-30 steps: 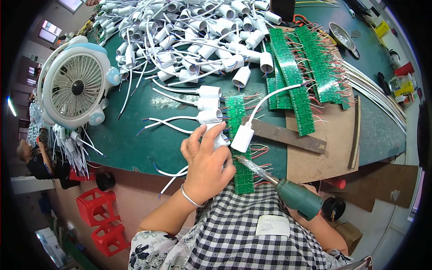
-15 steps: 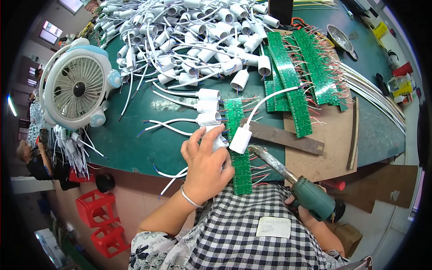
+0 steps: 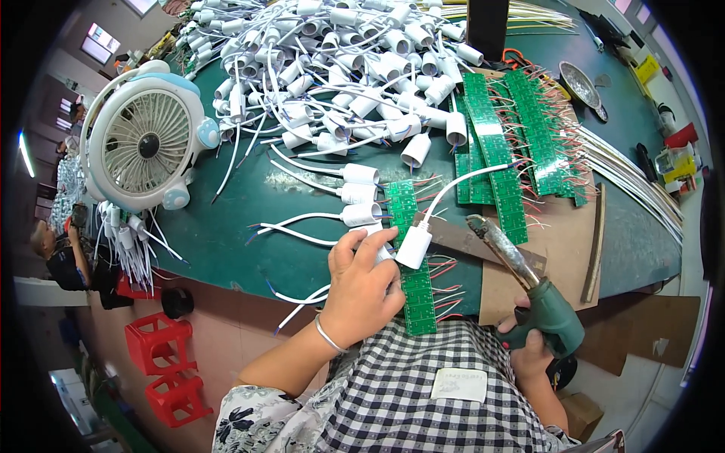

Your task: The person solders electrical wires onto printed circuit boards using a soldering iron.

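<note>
Left hand (image 3: 362, 293): back up, wrist low, fingers bent forward over a white socket (image 3: 385, 255); touching, but whether pinched or just pressed cannot be told. Green circuit strip (image 3: 419, 308) just right of these fingers on the bench (image 3: 249, 260), long axis running away from the wearer, far end slightly left. Corded socket (image 3: 414, 248) lies across it, cord curving forward-right.

Right hand (image 3: 530, 346): fingers wrapped round the handle of the soldering iron (image 3: 539, 293). Barrel slants forward-left from those fingers; tip right of the left fingers, apart from the strip.
</note>
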Demonstrator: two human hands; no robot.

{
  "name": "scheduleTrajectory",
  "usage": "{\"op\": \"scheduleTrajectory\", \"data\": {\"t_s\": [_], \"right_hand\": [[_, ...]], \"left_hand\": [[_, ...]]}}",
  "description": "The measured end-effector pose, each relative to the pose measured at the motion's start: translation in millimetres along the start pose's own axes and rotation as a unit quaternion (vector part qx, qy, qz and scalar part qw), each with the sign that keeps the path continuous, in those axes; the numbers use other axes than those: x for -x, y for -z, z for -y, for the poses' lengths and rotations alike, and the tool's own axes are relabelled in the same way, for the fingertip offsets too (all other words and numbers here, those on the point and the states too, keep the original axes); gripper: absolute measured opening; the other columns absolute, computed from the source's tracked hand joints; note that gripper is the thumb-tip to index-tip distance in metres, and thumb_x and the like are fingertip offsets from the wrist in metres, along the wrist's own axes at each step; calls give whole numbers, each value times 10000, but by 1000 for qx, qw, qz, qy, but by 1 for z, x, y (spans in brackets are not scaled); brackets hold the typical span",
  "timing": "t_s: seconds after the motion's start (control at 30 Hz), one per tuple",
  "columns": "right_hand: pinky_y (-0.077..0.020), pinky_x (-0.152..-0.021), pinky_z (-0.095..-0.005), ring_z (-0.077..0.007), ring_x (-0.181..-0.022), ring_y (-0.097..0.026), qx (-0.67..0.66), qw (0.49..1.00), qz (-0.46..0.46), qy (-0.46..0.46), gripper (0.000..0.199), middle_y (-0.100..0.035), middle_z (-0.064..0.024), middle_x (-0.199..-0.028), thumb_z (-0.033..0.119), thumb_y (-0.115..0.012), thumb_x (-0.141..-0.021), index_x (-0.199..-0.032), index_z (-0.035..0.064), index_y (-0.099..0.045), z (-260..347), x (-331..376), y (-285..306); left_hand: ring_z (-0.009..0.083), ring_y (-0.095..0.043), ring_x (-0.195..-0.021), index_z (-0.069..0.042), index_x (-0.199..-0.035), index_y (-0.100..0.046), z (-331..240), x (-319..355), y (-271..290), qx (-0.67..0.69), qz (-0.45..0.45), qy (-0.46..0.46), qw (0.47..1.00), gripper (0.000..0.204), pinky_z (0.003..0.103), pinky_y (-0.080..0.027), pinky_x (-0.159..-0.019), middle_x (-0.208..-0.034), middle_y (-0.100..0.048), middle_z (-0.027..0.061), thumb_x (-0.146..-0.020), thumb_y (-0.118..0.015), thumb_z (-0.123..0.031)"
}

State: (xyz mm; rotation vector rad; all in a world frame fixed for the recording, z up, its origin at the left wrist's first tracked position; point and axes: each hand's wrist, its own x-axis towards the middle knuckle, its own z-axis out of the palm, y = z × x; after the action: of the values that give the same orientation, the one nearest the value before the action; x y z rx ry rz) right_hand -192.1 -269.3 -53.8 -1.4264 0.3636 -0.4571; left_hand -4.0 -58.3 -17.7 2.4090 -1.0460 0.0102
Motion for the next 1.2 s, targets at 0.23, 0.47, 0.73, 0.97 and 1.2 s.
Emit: {"op": "scheduleTrajectory", "data": {"t_s": [0.23,0.47,0.73,0.97,1.2], "right_hand": [[-510,-608,-302,-202,-712,-597,-15,1000,-15,16,533,-534,-174,-1159,344,-528,-907,-1267,-27,-399,2,-1,2],[-511,-614,-299,-204,-707,-592,-16,999,-30,40,492,-531,-182,-1156,309,-502,-922,-1272,-17,-390,6,-2,0],[-513,-609,-305,-205,-698,-587,-14,998,-63,-23,455,-531,-188,-1152,246,-469,-922,-1276,-27,-383,10,12,5],[-508,-577,-298,-197,-685,-594,-59,996,-58,17,496,-533,-180,-1148,287,-495,-923,-1283,-31,-370,7,7,-3],[-497,-546,-280,-191,-683,-602,-58,997,-41,-12,550,-544,-165,-1145,350,-550,-899,-1268,-28,-396,4,18,3]], "left_hand": [[295,-577,-859,-54,-838,-592,30,-67,73,65,-30,-48,996,124,395,-417,-814,-943,-622,104,-732,-645,-93],[238,-545,-1027,-200,-1108,-584,130,-215,88,-359,-4,-390,848,490,357,-438,-871,-1149,-544,35,-666,-630,5],[255,-532,-1084,-208,-1010,-594,123,-224,75,-250,-53,-439,862,335,388,-428,-940,-1129,-569,12,-703,-698,-123],[176,-581,-956,-24,-1154,-515,123,-207,134,576,-342,-152,727,330,317,-461,-828,-1084,-601,112,-868,-604,-162],[180,-617,-747,-30,-996,-620,22,-48,111,41,-95,-156,982,293,266,-471,-661,-839,-634,77,-730,-692,-131]]}}
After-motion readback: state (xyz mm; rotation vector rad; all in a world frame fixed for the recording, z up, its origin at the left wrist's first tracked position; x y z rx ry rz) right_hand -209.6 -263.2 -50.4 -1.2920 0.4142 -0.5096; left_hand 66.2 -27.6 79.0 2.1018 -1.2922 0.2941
